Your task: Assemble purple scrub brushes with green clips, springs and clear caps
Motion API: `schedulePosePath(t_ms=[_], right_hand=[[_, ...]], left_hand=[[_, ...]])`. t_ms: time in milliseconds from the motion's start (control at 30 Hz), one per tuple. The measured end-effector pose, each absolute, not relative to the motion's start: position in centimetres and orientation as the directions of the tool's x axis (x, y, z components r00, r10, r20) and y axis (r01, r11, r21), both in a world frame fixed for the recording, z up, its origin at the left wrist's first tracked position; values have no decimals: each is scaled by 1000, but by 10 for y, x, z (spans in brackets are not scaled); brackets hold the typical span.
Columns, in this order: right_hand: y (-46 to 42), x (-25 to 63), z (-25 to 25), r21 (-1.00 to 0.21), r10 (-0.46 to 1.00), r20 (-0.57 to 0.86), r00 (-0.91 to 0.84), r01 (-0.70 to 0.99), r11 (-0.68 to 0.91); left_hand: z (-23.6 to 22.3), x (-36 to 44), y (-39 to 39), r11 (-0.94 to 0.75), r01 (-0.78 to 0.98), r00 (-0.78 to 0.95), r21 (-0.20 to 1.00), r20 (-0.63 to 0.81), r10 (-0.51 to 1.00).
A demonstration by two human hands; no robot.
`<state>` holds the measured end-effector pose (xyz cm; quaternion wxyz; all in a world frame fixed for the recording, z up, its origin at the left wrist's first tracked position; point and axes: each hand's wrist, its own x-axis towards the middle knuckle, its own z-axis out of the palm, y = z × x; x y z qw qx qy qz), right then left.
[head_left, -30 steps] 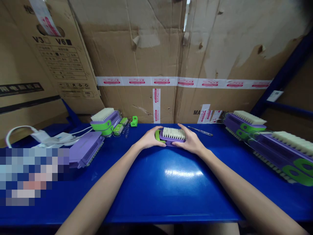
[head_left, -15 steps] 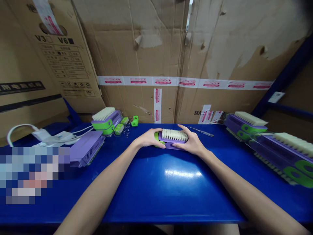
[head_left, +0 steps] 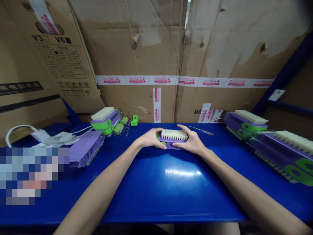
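Head view: left hand (head_left: 149, 138) and right hand (head_left: 195, 143) were apart, clamped on opposite ends of one purple-green brush unit (head_left: 174, 135), mid-table, far half. Compared with a second earlier, unit sat slightly nearer and showed more near side; grips barely changed. Read as a small reposition, no part added or removed.

Counts: 1 held unit; 1 bristled unit (head_left: 105, 120) far left; 1 purple housing (head_left: 85, 146) nearer left; 2 units (head_left: 269, 145) right; 2 green blocks (head_left: 118, 129), 1 green bracket (head_left: 134, 120), 1 screwdriver (head_left: 201, 130). Springs (head_left: 126, 129) too fine to count.
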<state>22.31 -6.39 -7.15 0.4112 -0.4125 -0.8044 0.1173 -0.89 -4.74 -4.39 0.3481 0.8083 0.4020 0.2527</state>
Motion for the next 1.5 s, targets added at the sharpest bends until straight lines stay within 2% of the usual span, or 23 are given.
schedulePosePath(t_ms=[600, 933, 1233, 1333, 1400, 1500], right_hand=[[-66, 219, -71, -539, 773, 539, -335, 569, 622], [-59, 225, -78, -468, 756, 565, -331, 625, 624], [-55, 226, -84, -377, 704, 606, -372, 645, 665], [-55, 227, -83, -312, 663, 632, -402, 651, 692], [-56, 227, -81, -251, 622, 655, -429, 653, 714], [-57, 228, -77, -213, 587, 676, -445, 644, 734]], left_hand=[[-49, -4, -48, -376, 369, 575, 850, 109, 811], [-58, -1, -45, -428, 365, 513, 826, 205, 833], [-62, -1, -46, -468, 451, 436, 760, 270, 858], [-64, 0, -46, -497, 451, 439, 742, 301, 847], [-66, 1, -45, -555, 458, 432, 695, 371, 822], [-70, 4, -44, -669, 494, 430, 556, 513, 743]])
